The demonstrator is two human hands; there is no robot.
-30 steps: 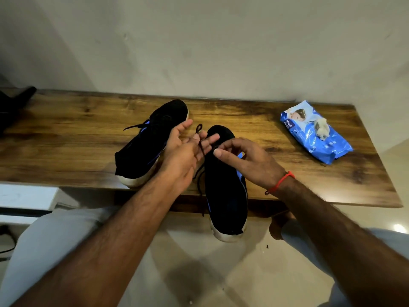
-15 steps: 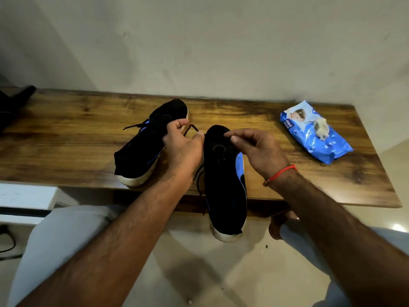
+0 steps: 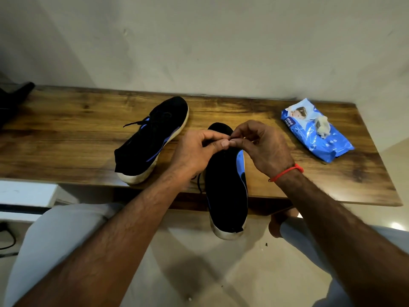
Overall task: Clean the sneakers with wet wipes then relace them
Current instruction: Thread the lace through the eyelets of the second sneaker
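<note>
Laced black sneaker (image 3: 152,138) lies left of the fingers on the counter (image 3: 66,138). Left hand (image 3: 194,151) and right hand (image 3: 263,145) meet fingertip to fingertip, pinching a lace end over the second sneaker (image 3: 225,196), whose heel overhangs the edge. Wet-wipes pack (image 3: 316,131) right.

A wooden bench (image 3: 66,138) runs along the far wall. On it lie a black sneaker (image 3: 152,138) left of centre, a second black sneaker (image 3: 225,191) whose heel overhangs the near edge, and a blue wet wipes pack (image 3: 309,138) at the far right. A dark object (image 3: 11,100) sits at the far left end.
</note>
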